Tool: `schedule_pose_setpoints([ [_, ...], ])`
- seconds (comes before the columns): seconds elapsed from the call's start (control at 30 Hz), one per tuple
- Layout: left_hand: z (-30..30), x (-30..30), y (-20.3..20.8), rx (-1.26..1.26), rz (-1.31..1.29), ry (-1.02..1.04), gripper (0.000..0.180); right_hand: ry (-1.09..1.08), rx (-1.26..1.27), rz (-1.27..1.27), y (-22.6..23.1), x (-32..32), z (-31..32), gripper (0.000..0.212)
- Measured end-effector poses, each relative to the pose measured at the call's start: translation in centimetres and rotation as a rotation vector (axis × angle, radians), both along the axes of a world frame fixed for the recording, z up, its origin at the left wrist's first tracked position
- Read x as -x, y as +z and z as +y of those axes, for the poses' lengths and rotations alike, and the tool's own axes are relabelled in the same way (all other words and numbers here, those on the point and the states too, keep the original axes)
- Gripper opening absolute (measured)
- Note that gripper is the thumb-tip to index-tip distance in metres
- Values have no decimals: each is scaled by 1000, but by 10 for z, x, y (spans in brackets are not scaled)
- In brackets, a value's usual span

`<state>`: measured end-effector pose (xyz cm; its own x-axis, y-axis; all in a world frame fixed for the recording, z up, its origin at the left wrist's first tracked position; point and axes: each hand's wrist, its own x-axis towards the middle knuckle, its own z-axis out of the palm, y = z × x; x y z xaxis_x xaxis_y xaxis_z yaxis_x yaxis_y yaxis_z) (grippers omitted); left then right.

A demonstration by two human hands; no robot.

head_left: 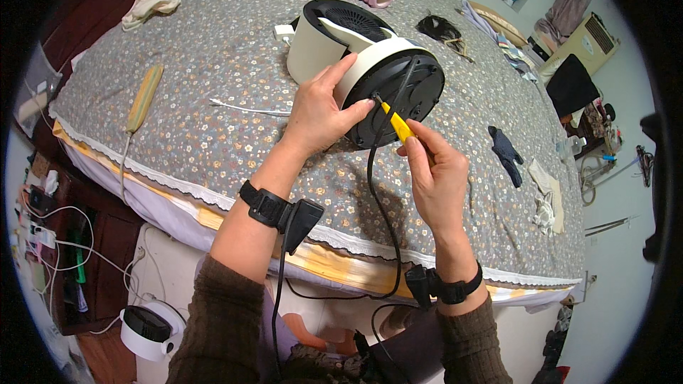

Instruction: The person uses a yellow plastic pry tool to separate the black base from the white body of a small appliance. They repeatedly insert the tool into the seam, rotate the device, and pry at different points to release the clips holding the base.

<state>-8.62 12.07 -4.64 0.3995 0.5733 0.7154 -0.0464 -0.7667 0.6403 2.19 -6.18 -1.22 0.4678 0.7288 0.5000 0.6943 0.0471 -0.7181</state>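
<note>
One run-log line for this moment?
left hand: steadies fan | right hand: yellow screwdriver at fan's black base | on bed

My left hand (316, 110) and right hand (435, 171) are bare, with no gloves or rings that I can see. On each wrist I wear a black strap (262, 204) like a watchband, and each carries a small black box (302, 220) on its inner side. A thin black cable (279, 291) runs from each box back toward my body. My sleeves (213, 327) are dark brown ribbed knit, pushed up so both forearms show.
</note>
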Motion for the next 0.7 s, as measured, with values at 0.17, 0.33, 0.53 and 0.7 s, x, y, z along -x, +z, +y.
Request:
schedule_pose_setpoints([
  [0.17,-1,0,0,16,-14,-16,68,19,10,109,1,2,0,26],
  [0.33,-2,0,0,45,-34,-34,69,39,51,220,6,2,1,26],
  [0.53,-3,-2,-1,30,-4,-3,70,106,35,330,10,3,8,28],
  [0.7,-3,-5,-3,12,-20,-4,70,16,68,-139,15,3,10,30],
])
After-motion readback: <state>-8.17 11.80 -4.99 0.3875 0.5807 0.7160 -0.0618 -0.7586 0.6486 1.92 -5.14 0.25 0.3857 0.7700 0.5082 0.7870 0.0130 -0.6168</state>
